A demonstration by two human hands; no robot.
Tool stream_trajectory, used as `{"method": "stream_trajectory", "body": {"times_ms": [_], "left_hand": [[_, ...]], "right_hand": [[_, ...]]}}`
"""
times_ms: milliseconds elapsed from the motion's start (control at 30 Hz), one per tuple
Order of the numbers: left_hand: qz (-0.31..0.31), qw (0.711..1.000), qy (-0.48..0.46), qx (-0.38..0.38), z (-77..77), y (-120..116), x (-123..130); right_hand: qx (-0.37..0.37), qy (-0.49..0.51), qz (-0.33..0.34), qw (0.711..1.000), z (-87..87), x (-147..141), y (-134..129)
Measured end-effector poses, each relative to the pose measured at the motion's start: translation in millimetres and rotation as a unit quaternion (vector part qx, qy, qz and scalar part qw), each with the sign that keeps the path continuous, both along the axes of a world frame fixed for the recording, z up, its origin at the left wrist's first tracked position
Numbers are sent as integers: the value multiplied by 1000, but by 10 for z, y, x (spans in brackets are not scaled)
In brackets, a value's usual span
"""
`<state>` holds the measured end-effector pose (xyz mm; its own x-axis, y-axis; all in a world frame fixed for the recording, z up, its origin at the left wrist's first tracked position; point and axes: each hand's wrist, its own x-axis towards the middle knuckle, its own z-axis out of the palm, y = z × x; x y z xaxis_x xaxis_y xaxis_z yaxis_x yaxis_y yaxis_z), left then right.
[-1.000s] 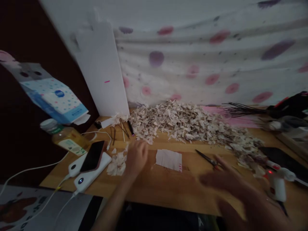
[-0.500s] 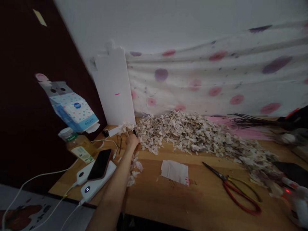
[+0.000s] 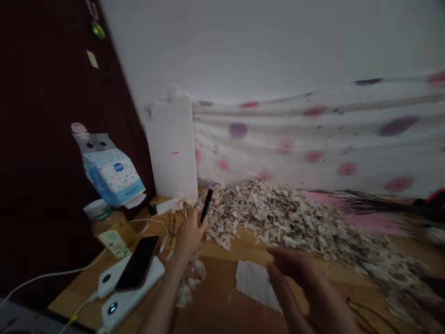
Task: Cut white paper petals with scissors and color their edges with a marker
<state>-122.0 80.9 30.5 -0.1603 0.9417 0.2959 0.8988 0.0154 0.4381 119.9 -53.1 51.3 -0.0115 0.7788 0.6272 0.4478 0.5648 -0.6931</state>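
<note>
A black marker pen (image 3: 207, 203) with a pinkish tip end stands up at a slant from my left hand (image 3: 190, 235), whose fingers are closed around its lower part. Behind the pen spreads a long heap of dry, papery pale flakes (image 3: 257, 208). My right hand (image 3: 309, 290), slightly blurred, hovers over the front of the table with thumb and fingers apart and nothing between them. Partly behind its thumb lies a white piece of tissue or cloth (image 3: 253, 278). The scissors' yellow handle (image 3: 368, 315) shows at lower right, the rest hidden by my right hand.
On the left are a phone (image 3: 138, 262) on white power banks (image 3: 135, 290) with cables, and a bottle (image 3: 113, 232). A white board (image 3: 172, 144) leans on the wall. Dark thin stems (image 3: 365, 200) lie on pink sheeting (image 3: 375, 222) at right.
My left hand has lifted the marker pen off the table and drawn it nearer. My right hand has come into view over the tissue and scissors. The camera view has tilted up.
</note>
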Motion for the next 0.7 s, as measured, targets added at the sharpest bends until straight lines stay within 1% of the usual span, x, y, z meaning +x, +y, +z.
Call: {"method": "stream_trajectory", "body": {"times_ms": [67, 133, 200, 233, 267, 333, 367, 400, 433, 500, 600, 633, 700], "left_hand": [[-58, 997, -12, 45, -18, -274, 148], [-122, 989, -24, 74, -69, -534, 308], [-179, 979, -36, 92, -120, -749, 467], [-207, 971, -40, 113, -138, -834, 543], [-231, 960, -42, 150, -148, -904, 613], [-253, 937, -48, 235, -143, -1011, 729], [-254, 928, -60, 267, -128, -1052, 772], [-252, 923, -77, 278, -104, -1088, 803], [-254, 925, -99, 264, -74, -1120, 823], [-279, 928, -140, 206, -7, -1175, 833], [-324, 918, -181, 138, 72, -1218, 806], [-332, 914, -195, 130, 84, -1219, 795], [-333, 908, -211, 139, 80, -1200, 781]], "right_hand": [[-1, 35, -6, 999, -56, -163, 139], [-16, 73, 9, 997, -108, -304, 212], [-48, 102, 54, 992, -132, -392, 214], [-64, 117, 78, 988, -132, -410, 198], [-78, 134, 100, 983, -125, -411, 177], [-93, 180, 136, 970, -105, -373, 141], [-99, 211, 158, 960, -99, -342, 133], [-103, 245, 181, 947, -99, -310, 133], [-98, 282, 200, 933, -105, -280, 142], [-82, 339, 217, 912, -133, -229, 177], [-77, 369, 211, 902, -184, -167, 232], [-82, 374, 217, 898, -196, -144, 243], [-89, 384, 238, 887, -214, -96, 255]]}}
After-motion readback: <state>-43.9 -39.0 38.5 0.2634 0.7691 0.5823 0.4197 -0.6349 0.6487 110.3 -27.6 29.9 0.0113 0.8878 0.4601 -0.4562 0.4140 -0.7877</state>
